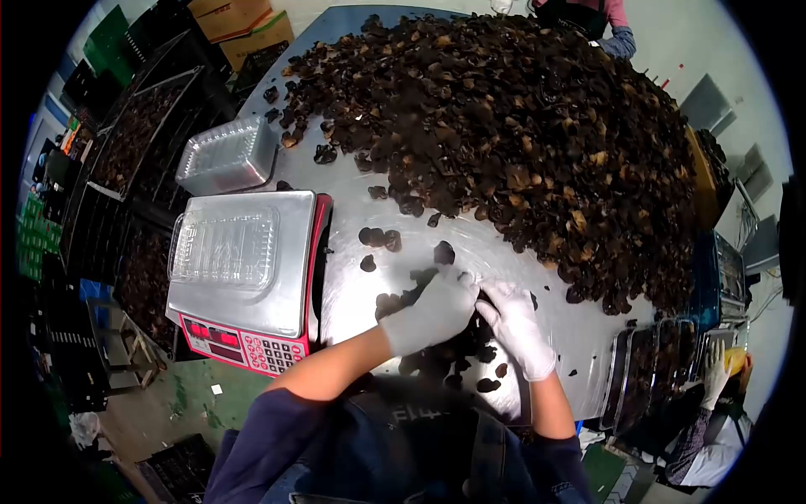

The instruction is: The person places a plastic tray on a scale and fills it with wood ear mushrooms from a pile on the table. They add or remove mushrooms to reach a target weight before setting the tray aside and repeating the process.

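My left hand (437, 307) and my right hand (514, 323), both in white gloves, meet over the near part of the metal table (357, 311). Their fingers are closed and pinched together, with a dark wood-ear-like mushroom piece partly showing between the fingertips. Most of that piece is hidden by the gloves. Just beyond my left fingertips lies another dark piece (443, 252). Several loose pieces (457, 357) are scattered below and between my wrists. A great heap of dark brown mushroom pieces (504, 143) covers the far side of the table.
To the left stands a red-trimmed scale (285, 252) with a clear plastic tray (227, 248) on its plate. Behind it are stacked clear trays (227, 155). Filled trays (646, 370) line the right edge. Co-workers' arms show at the top (617, 42) and right (715, 374).
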Tool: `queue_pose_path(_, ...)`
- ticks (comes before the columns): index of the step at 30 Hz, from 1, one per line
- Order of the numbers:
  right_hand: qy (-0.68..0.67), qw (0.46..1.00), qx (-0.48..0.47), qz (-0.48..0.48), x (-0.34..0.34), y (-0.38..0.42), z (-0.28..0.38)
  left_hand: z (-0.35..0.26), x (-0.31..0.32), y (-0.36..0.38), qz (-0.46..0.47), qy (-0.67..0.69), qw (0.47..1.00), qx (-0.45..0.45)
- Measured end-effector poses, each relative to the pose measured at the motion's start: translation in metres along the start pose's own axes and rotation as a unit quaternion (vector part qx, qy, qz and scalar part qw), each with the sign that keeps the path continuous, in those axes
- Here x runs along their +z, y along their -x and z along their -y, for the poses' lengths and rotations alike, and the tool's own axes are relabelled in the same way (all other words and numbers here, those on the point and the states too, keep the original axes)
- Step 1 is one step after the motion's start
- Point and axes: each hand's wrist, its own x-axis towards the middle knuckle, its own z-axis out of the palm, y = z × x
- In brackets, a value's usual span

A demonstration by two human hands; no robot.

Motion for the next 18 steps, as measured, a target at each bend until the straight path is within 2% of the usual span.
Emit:
queue_pose_path(1, -0.069, 0.998, -0.005, 0.0, -0.008, 0.008, 0.004, -0.002, -0.015, 0.006, 0.043, 0.043, 0.998, 0.035)
queue_pose_path(2, -0.162, 0.986, 0.013, -0.045, -0.01, 0.008, 0.005, -0.003, -0.02, 0.012, 0.089, 0.088, 0.99, 0.07)
queue_pose_path(3, -0.263, 0.961, 0.057, -0.062, -0.008, 0.004, 0.003, -0.001, -0.02, 0.009, 0.091, 0.091, 0.989, 0.066)
queue_pose_path(4, -0.203, 0.972, 0.07, -0.092, -0.011, -0.007, 0.005, 0.003, -0.023, -0.002, 0.065, -0.093, 0.993, 0.023)
queue_pose_path(5, -0.14, 0.979, 0.08, -0.122, -0.015, -0.023, 0.007, 0.008, -0.027, -0.017, 0.034, -0.274, 0.961, -0.02)
queue_pose_path(6, -0.134, 0.977, 0.047, -0.156, -0.018, -0.045, 0.005, 0.028, -0.023, -0.039, -0.096, -0.174, 0.979, -0.042)
queue_pose_path(7, -0.104, 0.979, 0.043, -0.171, -0.01, -0.068, -0.001, 0.051, -0.013, -0.06, -0.224, -0.07, 0.97, -0.061)
queue_pose_path(8, -0.101, 0.978, -0.002, -0.185, -0.009, -0.092, -0.005, 0.062, -0.009, -0.074, -0.197, -0.13, 0.961, -0.144)
queue_pose_path(9, -0.096, 0.975, 0.032, -0.197, 0.001, -0.115, -0.005, 0.071, -0.007, -0.083, -0.168, -0.189, 0.941, -0.225)
queue_pose_path(10, -0.043, 0.978, 0.022, -0.205, 0.001, -0.133, 0.001, 0.08, -0.004, -0.088, -0.171, -0.19, 0.94, -0.226)
queue_pose_path(11, -0.016, 0.972, -0.022, -0.235, 0.011, -0.146, -0.003, 0.088, -0.001, -0.091, -0.137, -0.198, 0.942, -0.235)
queue_pose_path(13, 0.044, 0.99, -0.046, -0.123, 0.018, -0.161, -0.015, 0.091, -0.004, -0.086, -0.101, -0.208, 0.941, -0.247)
queue_pose_path(15, 0.037, 0.975, -0.082, -0.201, 0.018, -0.15, -0.012, 0.074, -0.016, -0.066, -0.112, -0.231, 0.947, -0.195)
queue_pose_path(16, 0.014, 0.973, -0.091, -0.211, 0.005, -0.135, 0.0, 0.063, -0.024, -0.047, -0.097, -0.242, 0.953, -0.152)
queue_pose_path(17, 0.018, 0.975, -0.117, -0.189, -0.004, -0.117, 0.004, 0.052, -0.032, -0.025, -0.083, -0.251, 0.958, -0.113)
queue_pose_path(18, -0.042, 0.991, -0.104, -0.076, -0.006, -0.097, -0.008, 0.046, -0.039, -0.012, 0.007, -0.167, 0.973, -0.157)
